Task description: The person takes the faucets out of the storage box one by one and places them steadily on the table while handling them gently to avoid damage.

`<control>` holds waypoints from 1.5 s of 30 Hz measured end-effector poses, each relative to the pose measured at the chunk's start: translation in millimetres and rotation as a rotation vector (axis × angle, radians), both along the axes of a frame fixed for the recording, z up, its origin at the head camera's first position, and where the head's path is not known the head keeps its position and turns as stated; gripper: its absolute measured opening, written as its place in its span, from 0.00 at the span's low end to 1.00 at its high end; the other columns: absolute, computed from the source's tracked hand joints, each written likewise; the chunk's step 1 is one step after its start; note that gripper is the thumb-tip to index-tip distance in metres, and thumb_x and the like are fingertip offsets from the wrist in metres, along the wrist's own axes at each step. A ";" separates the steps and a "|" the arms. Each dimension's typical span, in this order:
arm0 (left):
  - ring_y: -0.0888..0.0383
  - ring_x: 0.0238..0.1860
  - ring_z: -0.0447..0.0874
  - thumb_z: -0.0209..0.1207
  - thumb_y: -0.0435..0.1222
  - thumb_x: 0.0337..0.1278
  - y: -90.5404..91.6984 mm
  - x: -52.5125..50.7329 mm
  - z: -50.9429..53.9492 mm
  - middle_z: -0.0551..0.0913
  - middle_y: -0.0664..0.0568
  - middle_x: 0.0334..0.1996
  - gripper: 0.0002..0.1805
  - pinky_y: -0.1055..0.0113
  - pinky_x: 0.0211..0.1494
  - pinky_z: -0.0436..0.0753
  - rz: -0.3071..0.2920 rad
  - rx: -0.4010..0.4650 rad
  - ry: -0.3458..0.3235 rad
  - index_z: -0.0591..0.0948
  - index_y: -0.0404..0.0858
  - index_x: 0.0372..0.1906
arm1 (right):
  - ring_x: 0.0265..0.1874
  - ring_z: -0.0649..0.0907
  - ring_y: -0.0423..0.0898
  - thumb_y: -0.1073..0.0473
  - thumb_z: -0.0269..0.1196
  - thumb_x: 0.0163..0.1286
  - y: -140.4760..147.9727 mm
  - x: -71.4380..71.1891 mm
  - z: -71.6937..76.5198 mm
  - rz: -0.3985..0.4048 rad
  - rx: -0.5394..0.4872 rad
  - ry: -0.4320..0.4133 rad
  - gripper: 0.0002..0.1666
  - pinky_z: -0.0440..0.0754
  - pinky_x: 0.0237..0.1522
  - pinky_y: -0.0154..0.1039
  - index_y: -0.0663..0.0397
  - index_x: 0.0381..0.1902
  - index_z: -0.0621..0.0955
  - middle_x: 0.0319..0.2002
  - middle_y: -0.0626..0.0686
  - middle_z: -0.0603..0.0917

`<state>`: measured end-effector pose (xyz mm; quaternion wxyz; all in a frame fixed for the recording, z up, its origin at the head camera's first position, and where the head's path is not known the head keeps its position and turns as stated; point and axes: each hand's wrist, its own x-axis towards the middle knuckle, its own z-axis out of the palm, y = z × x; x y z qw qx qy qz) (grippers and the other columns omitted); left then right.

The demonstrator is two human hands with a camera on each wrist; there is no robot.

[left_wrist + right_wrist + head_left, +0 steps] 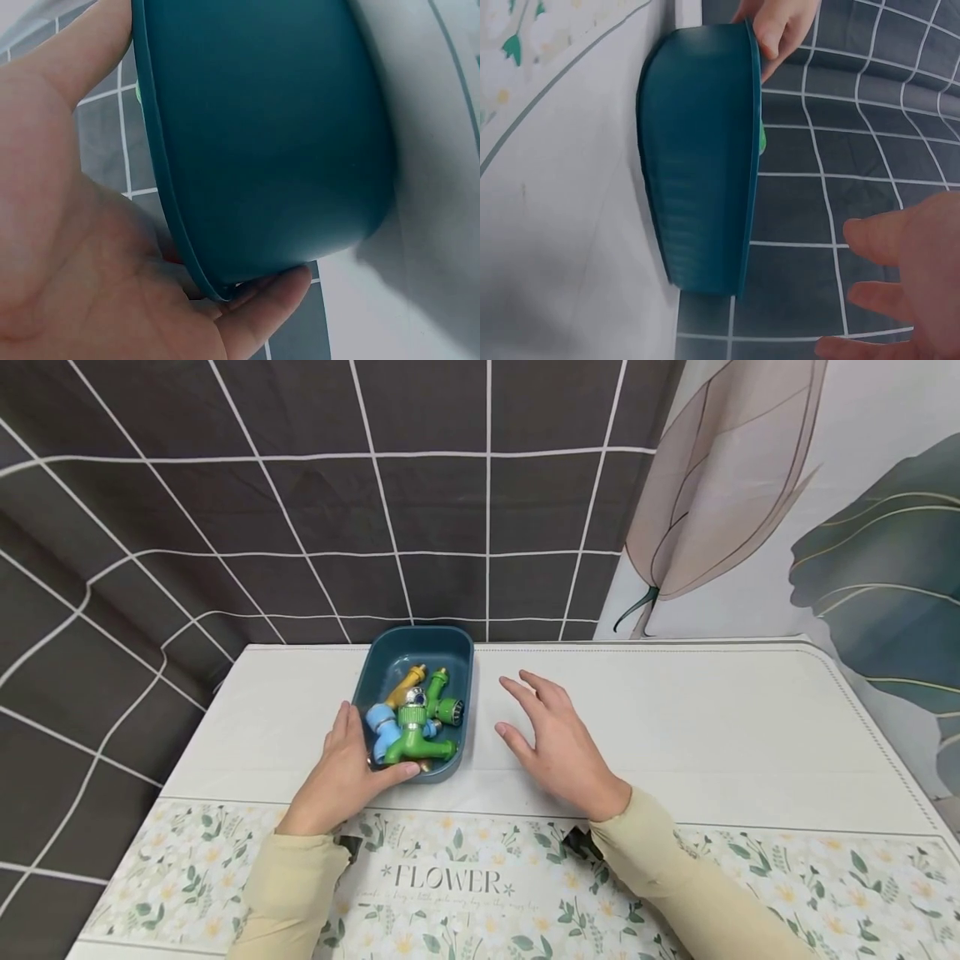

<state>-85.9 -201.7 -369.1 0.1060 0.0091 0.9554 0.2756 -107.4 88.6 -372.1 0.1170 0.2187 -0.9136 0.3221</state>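
A white tablecloth [697,735] bears a flowered band [795,885] printed "FLOWER". Behind it and along its left hangs a dark curtain [431,506] with white gridlines; at right, a pale, leaf-printed curtain [750,518].

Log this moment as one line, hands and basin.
left hand: grips basin | right hand: touching nothing | basin: on table, holding green, blue and yellow taps

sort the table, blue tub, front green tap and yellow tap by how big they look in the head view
1. Table
2. Blue tub
3. Front green tap
4. Yellow tap, going by its visible part; some may be hidden
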 end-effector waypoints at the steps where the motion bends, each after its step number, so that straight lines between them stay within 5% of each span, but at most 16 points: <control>1: 0.31 0.77 0.34 0.67 0.64 0.52 0.2 -0.1 0.0 0.32 0.29 0.78 0.72 0.37 0.73 0.52 0.003 -0.001 0.000 0.36 0.22 0.76 | 0.71 0.66 0.60 0.53 0.65 0.72 -1.5 -0.3 0.4 0.005 -0.002 -0.001 0.35 0.69 0.66 0.57 0.52 0.73 0.70 0.72 0.63 0.67; 13: 0.30 0.76 0.46 0.66 0.65 0.51 1.6 -0.8 0.4 0.33 0.29 0.78 0.73 0.39 0.71 0.60 0.012 0.002 -0.006 0.36 0.22 0.76 | 0.70 0.68 0.58 0.54 0.65 0.73 -18.5 -5.9 3.4 0.055 0.004 -0.022 0.34 0.68 0.68 0.54 0.52 0.73 0.70 0.72 0.62 0.68; 45: 0.30 0.74 0.52 0.66 0.64 0.54 0.9 0.0 -1.4 0.34 0.29 0.78 0.71 0.40 0.69 0.65 -0.001 0.011 0.017 0.35 0.21 0.76 | 0.70 0.69 0.59 0.57 0.66 0.71 -70.8 -17.5 -1.9 0.299 0.041 -0.011 0.35 0.68 0.68 0.50 0.55 0.73 0.70 0.74 0.62 0.65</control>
